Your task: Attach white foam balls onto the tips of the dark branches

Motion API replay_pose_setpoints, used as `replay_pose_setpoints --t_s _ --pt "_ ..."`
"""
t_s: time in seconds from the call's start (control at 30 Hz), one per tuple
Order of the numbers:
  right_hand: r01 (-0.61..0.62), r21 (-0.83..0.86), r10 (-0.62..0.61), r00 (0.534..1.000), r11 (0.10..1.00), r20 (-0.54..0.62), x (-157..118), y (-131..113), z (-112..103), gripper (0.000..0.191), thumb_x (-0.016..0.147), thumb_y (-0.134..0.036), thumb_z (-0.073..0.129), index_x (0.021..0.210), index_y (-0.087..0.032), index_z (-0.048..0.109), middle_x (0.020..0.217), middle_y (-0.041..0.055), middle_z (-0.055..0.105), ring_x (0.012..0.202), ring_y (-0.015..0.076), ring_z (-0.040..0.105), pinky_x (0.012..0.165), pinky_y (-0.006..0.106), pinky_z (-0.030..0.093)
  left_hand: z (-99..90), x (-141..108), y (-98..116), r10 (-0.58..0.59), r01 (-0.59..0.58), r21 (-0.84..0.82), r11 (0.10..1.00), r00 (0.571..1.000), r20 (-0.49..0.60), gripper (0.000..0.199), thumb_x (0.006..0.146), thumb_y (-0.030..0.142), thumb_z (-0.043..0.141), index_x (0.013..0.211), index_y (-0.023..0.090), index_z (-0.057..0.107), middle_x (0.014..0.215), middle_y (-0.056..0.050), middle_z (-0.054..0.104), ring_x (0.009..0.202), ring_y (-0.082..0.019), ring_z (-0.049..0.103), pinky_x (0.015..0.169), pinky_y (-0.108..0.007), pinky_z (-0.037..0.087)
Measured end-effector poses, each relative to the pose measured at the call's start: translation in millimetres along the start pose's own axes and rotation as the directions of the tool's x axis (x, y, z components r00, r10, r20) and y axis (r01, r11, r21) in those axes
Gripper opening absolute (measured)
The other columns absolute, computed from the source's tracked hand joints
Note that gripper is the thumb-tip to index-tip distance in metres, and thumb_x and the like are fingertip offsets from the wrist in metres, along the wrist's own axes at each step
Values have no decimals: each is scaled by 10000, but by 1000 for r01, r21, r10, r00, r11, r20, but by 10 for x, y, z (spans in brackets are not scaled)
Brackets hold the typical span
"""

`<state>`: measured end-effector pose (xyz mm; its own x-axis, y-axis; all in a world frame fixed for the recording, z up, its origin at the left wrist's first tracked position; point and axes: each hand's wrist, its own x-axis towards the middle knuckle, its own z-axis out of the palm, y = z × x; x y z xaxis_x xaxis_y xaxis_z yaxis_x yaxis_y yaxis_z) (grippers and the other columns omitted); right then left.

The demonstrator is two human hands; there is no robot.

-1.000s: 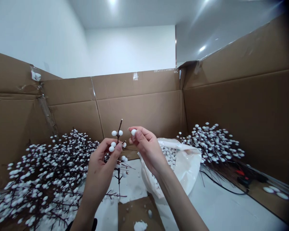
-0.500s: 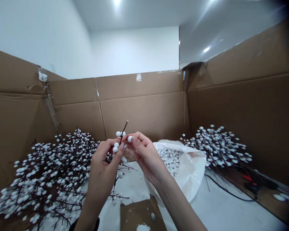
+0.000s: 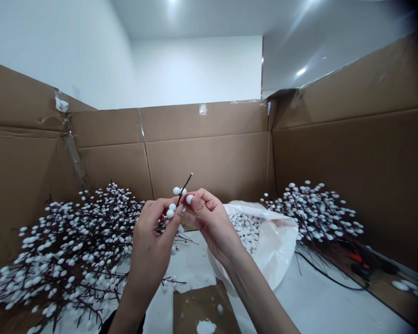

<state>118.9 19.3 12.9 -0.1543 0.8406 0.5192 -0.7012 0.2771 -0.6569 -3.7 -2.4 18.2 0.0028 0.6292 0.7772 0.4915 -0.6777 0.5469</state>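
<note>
Between thumb and fingers, my left hand (image 3: 153, 232) grips a thin dark twig (image 3: 184, 188) whose pale tip points up and right. White balls (image 3: 170, 213) sit along this twig, on both sides of the stem. My right hand (image 3: 216, 222) pinches a single white ball (image 3: 190, 199) close to the twig's right side. The two hands nearly touch, and the fingers hide the lower part of the twig. Behind my right forearm, an open white plastic bag (image 3: 277, 246) holds many loose white balls (image 3: 245, 229).
Many dark branches with white balls (image 3: 87, 236) are heaped at the left, and another bunch (image 3: 313, 213) lies at the right. A black cable (image 3: 329, 277) runs near a red and black object (image 3: 360, 266). Cardboard walls (image 3: 209, 157) surround the work surface; a brown piece (image 3: 202, 308) lies in front.
The twig has tilted further to the right, and its balls have moved slightly right and up. My right hand still pinches its ball, now nearer the stem.
</note>
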Motion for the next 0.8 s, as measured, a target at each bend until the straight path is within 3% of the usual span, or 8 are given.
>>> replay_pose_setpoints --t_s 0.8 --pt "27 -109 -30 999 994 -33 -31 8 6 189 704 -349 776 718 -194 670 821 13 707 771 124 641 787 274 516 28 -38 37 -14 12 -54 998 999 -34 145 891 339 556 943 244 654 950 8 643 904 -147 573 740 -241 417"
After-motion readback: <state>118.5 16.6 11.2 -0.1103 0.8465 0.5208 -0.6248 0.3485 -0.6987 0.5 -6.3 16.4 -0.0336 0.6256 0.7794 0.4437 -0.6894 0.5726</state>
